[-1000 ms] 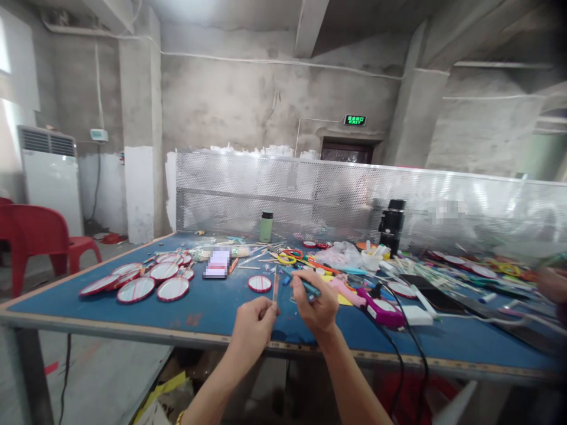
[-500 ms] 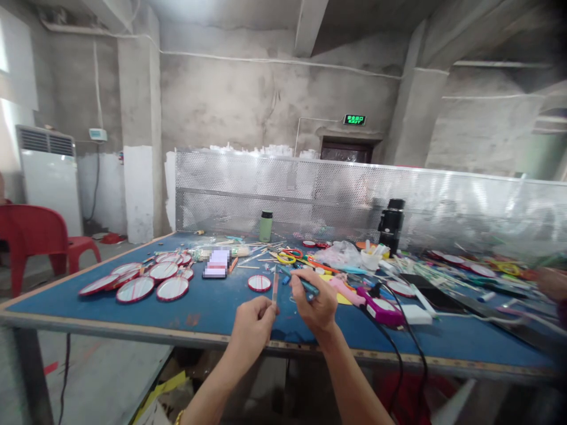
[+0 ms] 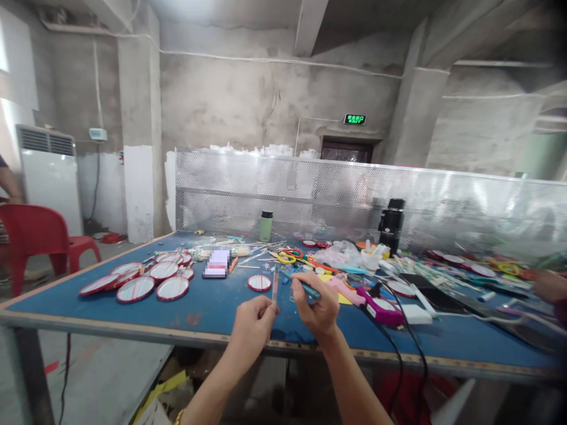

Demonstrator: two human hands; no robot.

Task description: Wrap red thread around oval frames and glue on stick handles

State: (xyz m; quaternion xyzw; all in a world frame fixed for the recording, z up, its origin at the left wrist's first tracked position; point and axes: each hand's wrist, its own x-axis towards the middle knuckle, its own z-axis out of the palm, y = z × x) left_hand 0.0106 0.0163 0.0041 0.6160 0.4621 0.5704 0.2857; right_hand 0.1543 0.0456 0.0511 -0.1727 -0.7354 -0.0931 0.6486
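Note:
Pinched in my left hand (image 3: pixel 252 324) is a thin, flat, pale stick (image 3: pixel 275 284), held upright near the table's front edge. My right hand (image 3: pixel 319 304) is closed around a teal pen-like tool (image 3: pixel 310 290). Its tip points left toward the stick; whether the two touch I cannot make out. Just beyond my left hand, a small round disc with a red rim (image 3: pixel 259 283) lies flat on the blue table (image 3: pixel 208 316). Several larger red-rimmed discs (image 3: pixel 172 288) are piled at the left.
A phone (image 3: pixel 216 264) lies behind the small disc. Scissors with yellow handles (image 3: pixel 286 258), a purple device (image 3: pixel 383 308) with black cables and loose sticks crowd the right. A green bottle (image 3: pixel 266 226) and a black flask (image 3: pixel 392 227) stand at the back. Another person's hand (image 3: pixel 551 287) is at far right.
My right hand and the teal pen-like tool have shifted very slightly. My left hand and the stick look unmoved. A person's arm has come into view at the far left.

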